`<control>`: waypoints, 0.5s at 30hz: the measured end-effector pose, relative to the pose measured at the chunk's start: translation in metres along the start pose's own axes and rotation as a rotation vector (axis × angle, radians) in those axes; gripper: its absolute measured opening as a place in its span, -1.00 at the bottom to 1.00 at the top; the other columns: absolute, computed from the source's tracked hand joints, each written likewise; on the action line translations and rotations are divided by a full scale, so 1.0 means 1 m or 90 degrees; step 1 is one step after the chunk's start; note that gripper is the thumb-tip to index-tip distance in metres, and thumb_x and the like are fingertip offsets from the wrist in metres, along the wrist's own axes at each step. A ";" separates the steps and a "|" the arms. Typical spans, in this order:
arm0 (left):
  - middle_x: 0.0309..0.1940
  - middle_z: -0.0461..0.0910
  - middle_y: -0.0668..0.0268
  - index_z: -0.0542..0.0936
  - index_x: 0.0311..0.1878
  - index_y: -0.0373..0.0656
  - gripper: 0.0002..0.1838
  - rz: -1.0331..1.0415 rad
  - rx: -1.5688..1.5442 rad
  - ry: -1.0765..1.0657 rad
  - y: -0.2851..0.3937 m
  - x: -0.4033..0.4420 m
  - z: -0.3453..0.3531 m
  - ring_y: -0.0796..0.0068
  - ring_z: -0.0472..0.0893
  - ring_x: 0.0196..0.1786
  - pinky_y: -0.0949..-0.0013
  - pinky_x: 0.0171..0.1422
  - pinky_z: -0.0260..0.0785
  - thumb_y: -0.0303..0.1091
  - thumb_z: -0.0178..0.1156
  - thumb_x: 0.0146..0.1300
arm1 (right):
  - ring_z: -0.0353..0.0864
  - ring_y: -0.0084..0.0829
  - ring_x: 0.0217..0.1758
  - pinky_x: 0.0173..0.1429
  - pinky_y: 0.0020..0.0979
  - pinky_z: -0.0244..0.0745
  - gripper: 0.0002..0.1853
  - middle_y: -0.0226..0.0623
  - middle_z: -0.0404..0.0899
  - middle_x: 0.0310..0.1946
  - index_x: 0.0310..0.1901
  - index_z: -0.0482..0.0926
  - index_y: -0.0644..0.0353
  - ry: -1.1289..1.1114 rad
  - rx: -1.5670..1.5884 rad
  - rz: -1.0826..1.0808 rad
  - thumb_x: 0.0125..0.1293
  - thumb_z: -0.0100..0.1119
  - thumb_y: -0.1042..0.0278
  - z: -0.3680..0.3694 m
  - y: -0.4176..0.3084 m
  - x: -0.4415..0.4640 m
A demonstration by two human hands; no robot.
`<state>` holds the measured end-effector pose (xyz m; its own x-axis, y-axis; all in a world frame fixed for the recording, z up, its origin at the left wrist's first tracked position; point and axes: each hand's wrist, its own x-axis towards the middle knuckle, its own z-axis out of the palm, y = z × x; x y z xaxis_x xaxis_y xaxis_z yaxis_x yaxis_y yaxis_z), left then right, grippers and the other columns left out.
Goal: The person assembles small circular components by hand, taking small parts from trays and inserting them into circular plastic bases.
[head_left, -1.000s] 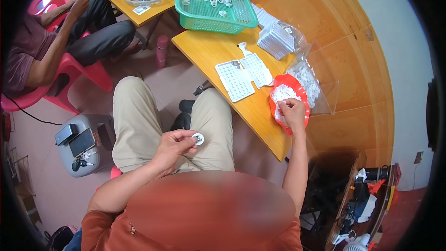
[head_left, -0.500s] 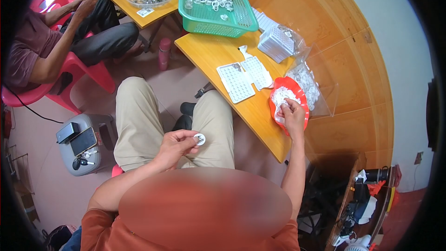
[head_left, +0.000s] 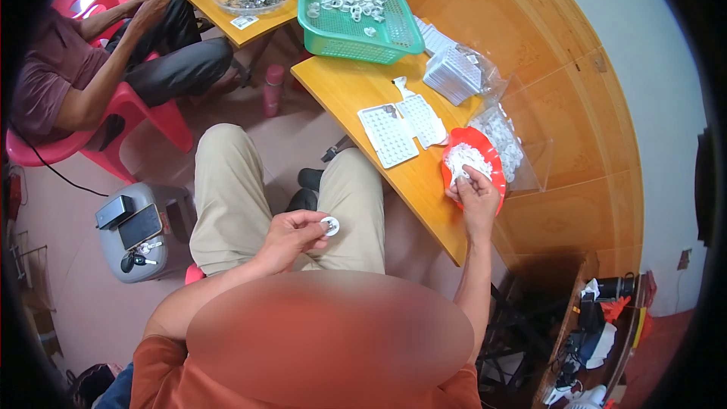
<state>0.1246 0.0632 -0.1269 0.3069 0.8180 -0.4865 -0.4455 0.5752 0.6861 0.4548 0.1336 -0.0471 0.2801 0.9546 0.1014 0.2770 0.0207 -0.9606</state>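
Observation:
My left hand (head_left: 291, 239) is over my lap, with thumb and fingers closed on a small round white plastic part (head_left: 331, 225) that has a darker metallic bit at its middle. At the table's right edge, my right hand (head_left: 478, 201) reaches over a red scalloped dish (head_left: 496, 163). Its thumb and fingers are pinched together at the near side of a heap of small white pieces (head_left: 463, 156). Whatever lies between those fingertips is too small to make out. Left of the dish lie two white trays with rows of small cells, a larger tray (head_left: 388, 136) and a smaller tray (head_left: 422, 120).
A green basket (head_left: 356, 47) with several white rings stands at the table's (head_left: 333, 79) far end. Stacked clear trays (head_left: 453, 76) and a bag of white parts (head_left: 500, 140) lie by the wall. Another person (head_left: 72, 76) sits left, near a grey stool (head_left: 166, 204) bearing a phone.
My right hand has drawn slightly back toward me from the heap in the red dish, fingers still pinched. My left hand keeps its hold on the round part. The view has shifted slightly.

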 end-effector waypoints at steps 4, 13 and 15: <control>-0.24 0.67 0.30 0.63 0.01 -0.34 -0.76 0.004 0.018 -0.006 0.001 -0.001 0.000 0.64 0.61 -0.28 0.56 -0.14 0.53 -0.45 0.25 0.33 | 0.61 -0.54 -0.31 -0.15 -0.42 0.71 -0.74 -0.29 0.57 -0.31 0.02 0.57 0.48 -0.049 0.009 0.006 0.39 0.19 0.49 0.009 0.004 -0.014; -0.15 0.67 0.31 0.62 0.04 -0.34 -0.73 0.007 0.034 -0.015 0.002 -0.002 0.000 0.65 0.61 -0.21 0.57 -0.10 0.52 -0.43 0.26 0.34 | 0.63 -0.56 -0.26 -0.02 -0.38 0.71 -0.66 -0.26 0.60 -0.26 0.16 0.51 0.46 -0.209 0.076 -0.008 0.43 0.16 0.49 0.064 0.019 -0.059; -0.14 0.67 0.30 0.62 0.03 -0.35 -0.74 0.013 0.027 -0.017 0.003 -0.003 0.001 0.66 0.61 -0.18 0.57 -0.09 0.52 -0.42 0.27 0.34 | 0.64 -0.52 -0.19 -0.05 -0.43 0.69 -0.70 -0.27 0.59 -0.20 0.08 0.52 0.48 -0.232 0.111 0.082 0.40 0.19 0.48 0.073 0.020 -0.069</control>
<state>0.1225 0.0623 -0.1226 0.3209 0.8293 -0.4575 -0.4162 0.5574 0.7184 0.3737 0.0902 -0.0927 -0.0493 0.9947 -0.0902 0.0932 -0.0854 -0.9920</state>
